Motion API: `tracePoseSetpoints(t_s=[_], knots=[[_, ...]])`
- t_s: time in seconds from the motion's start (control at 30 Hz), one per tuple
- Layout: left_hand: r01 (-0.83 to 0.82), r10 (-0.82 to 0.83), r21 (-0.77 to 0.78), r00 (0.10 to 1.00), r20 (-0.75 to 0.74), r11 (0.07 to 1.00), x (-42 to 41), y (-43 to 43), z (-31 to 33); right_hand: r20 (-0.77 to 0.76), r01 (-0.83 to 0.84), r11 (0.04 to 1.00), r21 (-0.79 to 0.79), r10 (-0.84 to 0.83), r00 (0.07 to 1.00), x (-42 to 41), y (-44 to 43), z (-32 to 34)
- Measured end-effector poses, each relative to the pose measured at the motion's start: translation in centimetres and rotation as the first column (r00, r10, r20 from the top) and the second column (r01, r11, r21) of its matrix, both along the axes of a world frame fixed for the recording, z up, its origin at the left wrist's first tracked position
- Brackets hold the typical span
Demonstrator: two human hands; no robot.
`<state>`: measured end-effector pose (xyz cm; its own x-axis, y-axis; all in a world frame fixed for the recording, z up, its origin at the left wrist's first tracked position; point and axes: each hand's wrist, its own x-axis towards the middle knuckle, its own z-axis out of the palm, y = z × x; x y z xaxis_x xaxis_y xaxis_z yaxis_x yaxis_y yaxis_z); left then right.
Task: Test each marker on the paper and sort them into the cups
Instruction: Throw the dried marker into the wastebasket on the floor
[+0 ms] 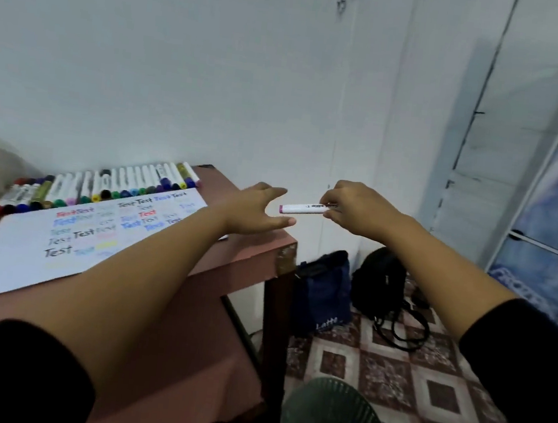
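**One marker held in the air at the counter's right corner**

The right hand (pixel 350 206) pinches a white marker (pixel 302 209) by its right end, fingers curled round the barrel. The marker lies level in the air, its pink-capped end pointing left. The left hand (pixel 257 210) is spread, fingers straight and thumb apart, holding nothing. The pink cap lies between its forefinger and thumb, just beside them; whether they touch cannot be told. Both hands hover over the right corner of the counter (pixel 190 322). On the counter a white paper (pixel 25 253) bears the word "Test" written many times in several colours. Along its far edge a row of markers (pixel 101 185) lies side by side, coloured caps toward the paper. On the tiled floor (pixel 425 381) to the right stand a navy bag (pixel 322 291) and a black backpack (pixel 380 280); a green basket (pixel 328 416) is nearest
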<state>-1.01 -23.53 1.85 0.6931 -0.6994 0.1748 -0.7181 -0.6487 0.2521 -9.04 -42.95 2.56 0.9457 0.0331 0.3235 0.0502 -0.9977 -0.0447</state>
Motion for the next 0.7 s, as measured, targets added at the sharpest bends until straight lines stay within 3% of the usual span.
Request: tracePoseSetpoints(t_s=[0.4, 0.7], knots=[[0.187, -0.181, 0.119, 0.982, -0.059, 0.975, -3.8, -10.4, -3.5, -0.106, 0.178, 0.983, 0.051, -0.172, 0.979, -6.2, -7.7, -5.4], [0.254, -0.233, 0.133, 0.96, -0.153, 0.958, -5.6, -12.4, -10.0, -0.193, 0.217, 0.969, 0.117, -0.192, 0.962, -8.2, -8.9, -11.7]])
